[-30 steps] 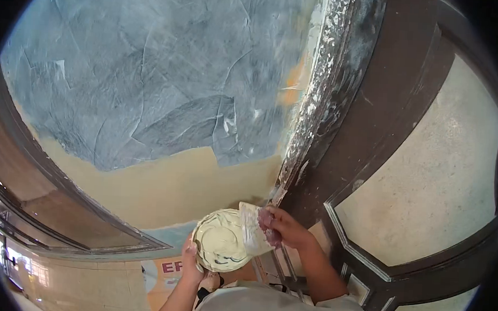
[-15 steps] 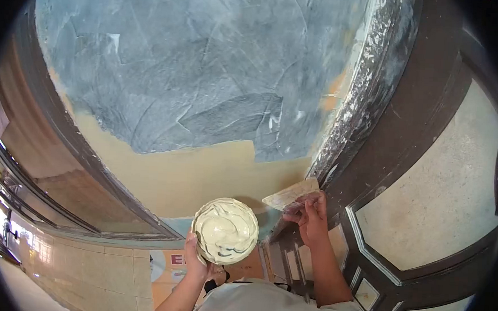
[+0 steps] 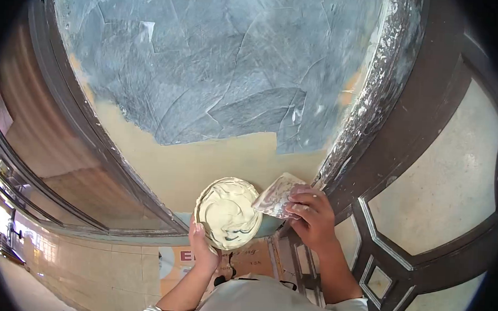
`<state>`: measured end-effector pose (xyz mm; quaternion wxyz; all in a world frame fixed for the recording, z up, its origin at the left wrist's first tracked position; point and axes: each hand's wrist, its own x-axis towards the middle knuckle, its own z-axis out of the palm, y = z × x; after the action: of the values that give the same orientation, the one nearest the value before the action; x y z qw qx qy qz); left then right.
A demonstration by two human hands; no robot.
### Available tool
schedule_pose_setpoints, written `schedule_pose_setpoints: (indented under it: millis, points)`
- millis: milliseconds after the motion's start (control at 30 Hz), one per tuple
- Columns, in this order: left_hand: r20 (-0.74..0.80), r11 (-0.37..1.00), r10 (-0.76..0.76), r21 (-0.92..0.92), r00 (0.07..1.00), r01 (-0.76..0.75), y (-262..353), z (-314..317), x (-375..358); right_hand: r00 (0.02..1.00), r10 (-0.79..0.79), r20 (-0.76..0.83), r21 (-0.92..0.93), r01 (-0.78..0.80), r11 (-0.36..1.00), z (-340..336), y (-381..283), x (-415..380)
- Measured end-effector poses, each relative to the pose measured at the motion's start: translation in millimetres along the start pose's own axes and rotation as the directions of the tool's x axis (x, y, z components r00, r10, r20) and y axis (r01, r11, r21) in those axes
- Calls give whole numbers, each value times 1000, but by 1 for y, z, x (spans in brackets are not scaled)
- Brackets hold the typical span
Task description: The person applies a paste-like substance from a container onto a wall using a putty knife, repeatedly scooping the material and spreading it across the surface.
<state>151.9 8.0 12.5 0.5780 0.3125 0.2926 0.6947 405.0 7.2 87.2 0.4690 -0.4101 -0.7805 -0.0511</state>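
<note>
My left hand [image 3: 203, 248] grips the side of a round tub [image 3: 199, 206] filled with creamy pale-yellow putty [image 3: 230, 215], its surface swirled. In my right hand [image 3: 315, 218] is a flat, putty-smeared scraper [image 3: 279, 197], pinched between thumb and fingers. The scraper's left corner overlaps the tub's right rim in this view. Behind both hands stands a wall, its upper part coated in streaky grey-blue [image 3: 208, 69] and its lower band a smooth pale yellow [image 3: 203, 167].
Dark wooden trim [image 3: 371, 88], spattered with white, borders the wall on the right, beside a panelled door [image 3: 444, 182]. At left is a dark-framed glass panel [image 3: 65, 118]. A printed cardboard sheet [image 3: 172, 270] lies on the tiled floor [image 3: 108, 266] below.
My right hand has brought the scraper from the wall's lower right corner to the tub's rim, turning its face toward me. The tub has risen slightly in view.
</note>
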Motion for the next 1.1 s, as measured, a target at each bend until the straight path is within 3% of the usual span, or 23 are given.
schedule_pose_setpoints:
  millis: [467, 500, 633, 700, 1100]
  points:
    - [80, 975, 121, 178, 989, -133, 19, -18, -7, 995, -95, 16, -197, 96, 976, 30, -46, 24]
    - [50, 975, 61, 211, 997, -70, 24, -20, -12, 997, -81, 9, -224, 81, 971, 31, -49, 26]
    - [39, 982, 85, 164, 996, -91, 25, -18, -12, 994, -111, -4, -278, 105, 955, 46, -52, 30]
    - [33, 958, 192, 212, 981, -194, 19, -21, -10, 992, -122, -3, -305, 116, 945, 55, -51, 29]
    - [56, 957, 197, 207, 979, -205, 20, -14, -15, 992, -122, -37, -366, 100, 925, 81, -74, 41]
